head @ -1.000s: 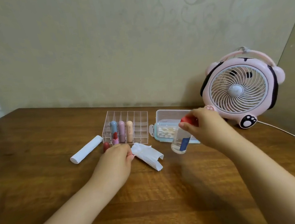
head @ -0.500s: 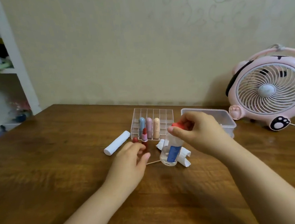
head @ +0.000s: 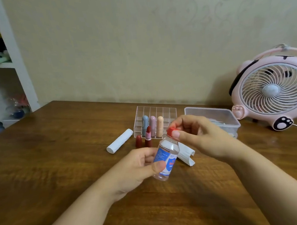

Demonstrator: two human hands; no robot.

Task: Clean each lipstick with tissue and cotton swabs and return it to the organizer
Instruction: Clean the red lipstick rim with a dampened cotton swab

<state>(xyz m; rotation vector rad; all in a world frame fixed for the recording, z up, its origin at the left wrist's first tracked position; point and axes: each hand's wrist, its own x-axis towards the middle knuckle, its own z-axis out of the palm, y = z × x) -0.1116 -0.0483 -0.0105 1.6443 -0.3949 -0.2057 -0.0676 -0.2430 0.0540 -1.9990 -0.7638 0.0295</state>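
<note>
On the wooden table [head: 58, 155], left hand [head: 136, 168] grips bottle [head: 166, 159]; right hand [head: 195, 135] pinches cap [head: 171, 133].

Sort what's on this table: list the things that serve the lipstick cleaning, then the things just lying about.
For the job:
clear bottle with red cap, held in both hands
open red lipstick
dark red lipstick cap
clear acrylic organizer
folded white tissue
clear plastic swab box

Lying about:
pink panda desk fan
white paper roll

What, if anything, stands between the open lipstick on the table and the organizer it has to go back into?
Nothing visible does. The open lipstick stands upright right in front of the organizer, its red cap beside it on the left. Both hands are nearer the camera, busy with the bottle.
</note>
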